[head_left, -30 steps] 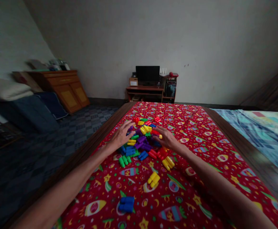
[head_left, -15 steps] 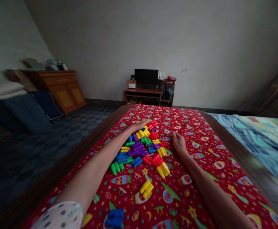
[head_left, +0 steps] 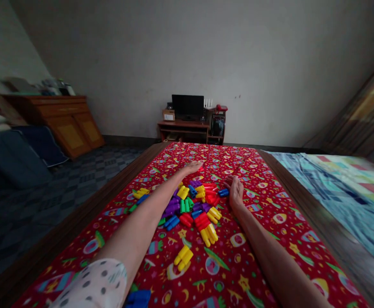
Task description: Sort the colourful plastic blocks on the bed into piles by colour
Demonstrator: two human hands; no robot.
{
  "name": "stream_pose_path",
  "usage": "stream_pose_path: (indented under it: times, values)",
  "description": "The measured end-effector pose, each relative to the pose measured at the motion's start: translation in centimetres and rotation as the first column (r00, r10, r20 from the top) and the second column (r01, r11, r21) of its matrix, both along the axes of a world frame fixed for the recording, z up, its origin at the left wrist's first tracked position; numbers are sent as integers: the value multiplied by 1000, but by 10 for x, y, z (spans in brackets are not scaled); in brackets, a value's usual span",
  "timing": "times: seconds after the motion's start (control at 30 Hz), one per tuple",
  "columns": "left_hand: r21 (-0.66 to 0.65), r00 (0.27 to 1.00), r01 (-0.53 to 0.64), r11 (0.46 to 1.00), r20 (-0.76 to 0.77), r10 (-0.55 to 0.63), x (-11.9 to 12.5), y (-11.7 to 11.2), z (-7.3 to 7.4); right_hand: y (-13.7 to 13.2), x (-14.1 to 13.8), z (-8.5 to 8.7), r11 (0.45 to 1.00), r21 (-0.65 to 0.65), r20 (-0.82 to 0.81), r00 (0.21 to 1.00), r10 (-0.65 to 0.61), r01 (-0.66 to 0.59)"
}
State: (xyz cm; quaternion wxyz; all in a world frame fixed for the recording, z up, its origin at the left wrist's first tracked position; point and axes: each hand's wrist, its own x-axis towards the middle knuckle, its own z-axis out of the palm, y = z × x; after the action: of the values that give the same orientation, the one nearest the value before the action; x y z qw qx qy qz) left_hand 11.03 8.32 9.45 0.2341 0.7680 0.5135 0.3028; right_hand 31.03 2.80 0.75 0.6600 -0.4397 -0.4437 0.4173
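A loose pile of plastic building blocks in purple, green, yellow, red and blue lies between my arms; a green block [head_left: 187, 205] is near its middle. My left hand [head_left: 194, 166] is stretched out flat beyond the pile, fingers extended, with a bit of a red block [head_left: 201, 169] showing at its fingertips. On the pile's right side my right hand [head_left: 235, 188] is open, palm turned inward. A blue block [head_left: 223, 192] lies close to its fingers. My left forearm hides part of the pile, and yellow blocks [head_left: 140, 193] show to its left.
A red patterned cloth [head_left: 254, 265] covers the table. Nearer me lie a yellow block pair [head_left: 183, 257] and a blue block [head_left: 138, 298]. Bedding [head_left: 322, 192] is at the right. A desk with a monitor [head_left: 188, 107] and a wooden cabinet [head_left: 74, 124] stand farther off.
My left hand has shifted away from the pile's edge, and blocks at the far side have spread. A blue block now lies beside my right hand, whose fingers are more spread. The view has turned right.
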Motion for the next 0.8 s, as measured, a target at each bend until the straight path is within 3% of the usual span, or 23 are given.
stream_pose_path:
  times: [0.1,0.2,0.27,0.3,0.37,0.43,0.5,0.57,0.63,0.67,0.8]
  values:
    - [-174,967,184,967,-144,-209,20,-17,-8,2,-1,0,1000,0,-96,995,-12,12]
    - [-301,890,340,891,-203,-409,31,-55,-4,3,-1,2,999,-36,-142,990,-8,2]
    - [-308,818,456,835,-223,-530,22,-88,5,3,0,4,998,-56,-146,989,20,-29]
    - [-249,808,484,839,-241,-538,10,-104,9,2,1,4,997,-61,-146,988,43,-52]
    - [-61,890,361,930,-273,-364,-26,-135,12,1,2,6,992,-70,-148,985,90,-101]
    - [120,963,110,987,-258,-76,-76,-160,4,0,2,8,988,-73,-145,981,127,-139]
    - [223,948,-219,950,-180,261,-124,-177,-15,-2,0,9,987,-56,-133,981,144,-153]
    - [180,872,-461,869,-88,481,-157,-187,-39,-4,-1,9,986,-40,-117,980,158,-164]
    - [90,855,-512,854,-41,517,-165,-186,-57,-5,-2,9,983,-42,-101,979,176,-181]
    - [58,875,-482,874,-28,484,-161,-183,-62,-5,-2,9,980,-48,-93,978,187,-192]
    - [18,947,-320,947,8,320,-108,-153,-62,-5,0,9,972,-46,-72,971,228,-232]
